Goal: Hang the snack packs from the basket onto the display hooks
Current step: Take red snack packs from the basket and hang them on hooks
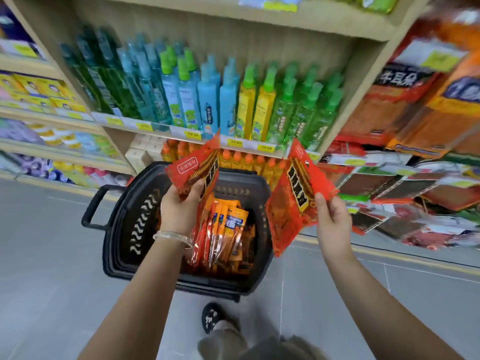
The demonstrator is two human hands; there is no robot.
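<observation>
Left hand (179, 203): a red snack pack (197, 165) is gripped at its lower end, thumb across the front and fingers (179, 189) curled behind, so the top is left free.
Right hand (332, 219): a second red pack (293, 193) is pinched at its edge and raised toward the display (405, 193) at the right, apparently for hanging.
Basket (130, 224): it is set on the floor (52, 242) directly below both hands; more packs (226, 235) are stood inside, within easy reach.
Hooks: they cannot be made out; the display is blurred.
Room: a shop aisle is seen, with bottles on a wooden shelf (285, 152) behind the basket.
</observation>
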